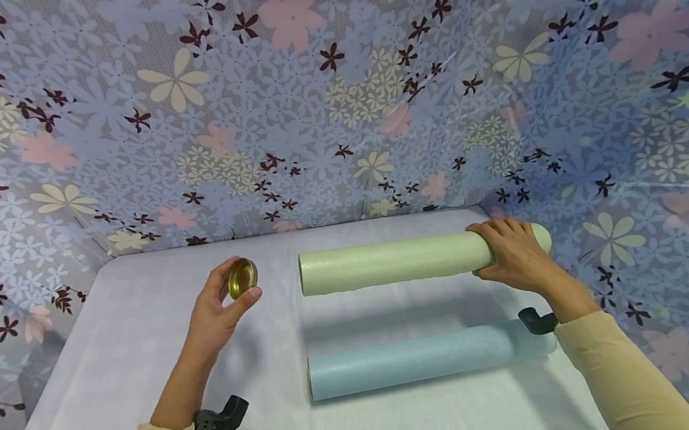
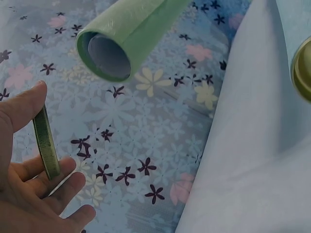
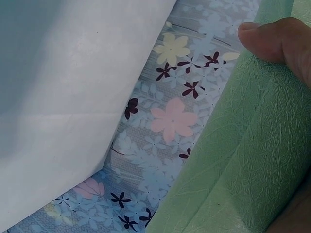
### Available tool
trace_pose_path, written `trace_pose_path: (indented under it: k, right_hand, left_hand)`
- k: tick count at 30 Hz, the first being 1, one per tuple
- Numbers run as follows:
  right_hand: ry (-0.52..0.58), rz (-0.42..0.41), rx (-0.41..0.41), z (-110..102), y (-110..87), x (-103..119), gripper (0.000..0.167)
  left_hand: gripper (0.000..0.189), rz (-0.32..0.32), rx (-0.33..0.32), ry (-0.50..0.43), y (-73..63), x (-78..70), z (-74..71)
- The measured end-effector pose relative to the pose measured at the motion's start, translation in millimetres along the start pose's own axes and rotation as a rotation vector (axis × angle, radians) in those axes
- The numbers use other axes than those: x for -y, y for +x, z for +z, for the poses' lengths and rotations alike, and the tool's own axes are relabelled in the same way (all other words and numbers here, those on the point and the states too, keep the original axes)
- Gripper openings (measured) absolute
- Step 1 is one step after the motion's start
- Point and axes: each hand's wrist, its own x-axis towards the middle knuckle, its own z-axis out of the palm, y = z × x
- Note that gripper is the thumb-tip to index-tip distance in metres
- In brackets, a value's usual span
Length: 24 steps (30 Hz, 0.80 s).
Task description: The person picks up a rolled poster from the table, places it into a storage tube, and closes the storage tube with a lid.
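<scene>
My left hand pinches a round gold lid by its rim between thumb and fingers. In the left wrist view the lid appears edge-on. My right hand grips a pale green tube near its right end, holding it level above the table. The tube's left end faces the lid, apart from it, and its hollow inside shows in the left wrist view. Below it a light blue tube lies on the table; a gold piece sits at its near end in the left wrist view.
A white cloth covers the table. Floral fabric hangs behind and on both sides, close to the table's back edge. A black wrist mount is strapped to the left wrist, another to the right.
</scene>
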Motion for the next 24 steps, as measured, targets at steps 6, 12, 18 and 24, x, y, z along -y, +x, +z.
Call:
trace_pose_path:
  k: [6,12,18,24]
  right_hand:
    - [0.000,-0.007,-0.005,0,-1.2,0,0.077]
    - [-0.004,-0.012,-0.013,0,-1.7,0,0.077]
    - [-0.005,-0.009,-0.011,-1,-2.6,0,0.077]
    - [-0.007,-0.006,-0.012,-2,-3.9,0,0.077]
  left_hand:
    - [0.070,0.034,0.009,-0.048,-0.5,-0.5,8.6]
    - [0.068,0.056,0.018,-0.111,-1.3,-1.9,14.6]
    - [0.068,0.081,0.037,-0.164,-1.2,-3.3,21.2]
    - [0.066,0.100,0.078,-0.244,-0.8,-5.3,28.7]
